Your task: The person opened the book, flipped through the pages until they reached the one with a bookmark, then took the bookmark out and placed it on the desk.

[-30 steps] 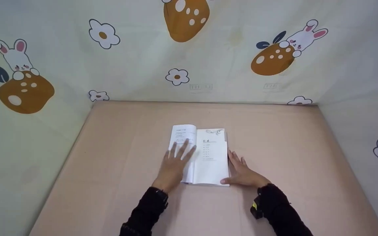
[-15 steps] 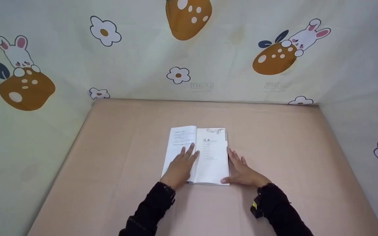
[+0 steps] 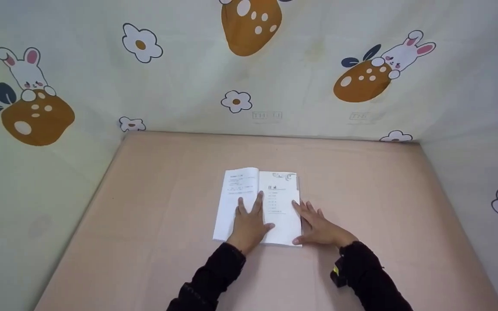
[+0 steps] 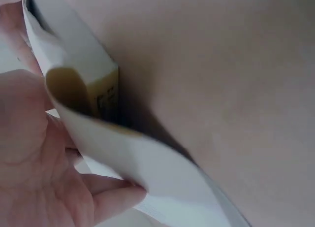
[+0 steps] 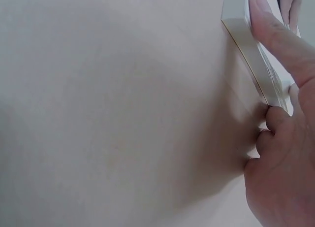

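Observation:
A paperback book [image 3: 282, 229] lies open on the table, with lines of print on both pages. My left hand [image 3: 249, 226] rests along the inner margin with fingers spread, its thumb reaching onto the right page. In the left wrist view the bent cover [image 4: 123, 148] stands away from the thick, yellow-ended spine [image 4: 104, 94], and the fingers press the page beside it. My right hand [image 3: 322, 229] is at the book's right edge. Its thumb [image 5: 278, 37] lies on the lower corner of the page, its index finger on the page's edge, and the other fingers touch the tabletop.
The table [image 3: 162, 194] has a plain pinkish-beige covering. Pale fabric walls [image 3: 180, 77] printed with rabbits, fruit and flowers stand at the back and on both sides. A dark sleeve [image 3: 372, 276] covers each forearm.
My left hand has slid right and down from the left page to the inner margin, and the left page now lies flatter and wider. My right index finger has moved onto the right page.

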{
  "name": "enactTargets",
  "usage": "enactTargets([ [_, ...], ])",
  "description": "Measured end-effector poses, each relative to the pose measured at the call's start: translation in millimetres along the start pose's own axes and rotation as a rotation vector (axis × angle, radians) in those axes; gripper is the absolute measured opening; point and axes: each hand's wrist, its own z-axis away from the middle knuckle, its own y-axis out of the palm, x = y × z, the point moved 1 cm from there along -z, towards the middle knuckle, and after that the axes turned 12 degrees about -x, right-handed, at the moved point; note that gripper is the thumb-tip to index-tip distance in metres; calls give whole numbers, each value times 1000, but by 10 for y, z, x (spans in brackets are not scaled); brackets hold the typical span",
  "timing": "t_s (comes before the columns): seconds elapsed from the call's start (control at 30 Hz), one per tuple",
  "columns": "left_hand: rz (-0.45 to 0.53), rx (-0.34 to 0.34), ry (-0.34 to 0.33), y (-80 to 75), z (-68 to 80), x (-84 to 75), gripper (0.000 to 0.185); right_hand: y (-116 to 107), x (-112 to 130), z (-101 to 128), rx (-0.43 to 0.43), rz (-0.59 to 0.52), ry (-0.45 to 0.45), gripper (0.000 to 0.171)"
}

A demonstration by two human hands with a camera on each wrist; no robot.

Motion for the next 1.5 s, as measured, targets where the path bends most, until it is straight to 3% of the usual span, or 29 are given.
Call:
enactTargets([
  [0.1, 5, 28, -23, 11, 0, -34, 85, -16, 3, -6, 11, -2, -5, 105],
  [0.37, 4, 96, 32, -2, 0, -90, 102, -26, 8, 3, 26, -14, 3, 106],
  [0.63, 45, 100, 80, 12, 15, -42, 108, 5, -4, 3, -17, -25, 0, 105],
  [0.8, 85, 90, 88, 41, 41, -8, 108, 40, 27, 6, -39, -24, 10, 101],
  [1.1, 263, 100, 80, 41, 45, 70, 97, 84, 63, -8, -134, 21, 49, 89],
  [1.37, 314, 51, 96, 5, 75, 120, 82, 98, 104, -17, -211, 23, 82, 67],
  [1.5, 279, 37, 108, -14, 74, 121, 83, 94, 109, -5, -223, 10, 95, 58],
])
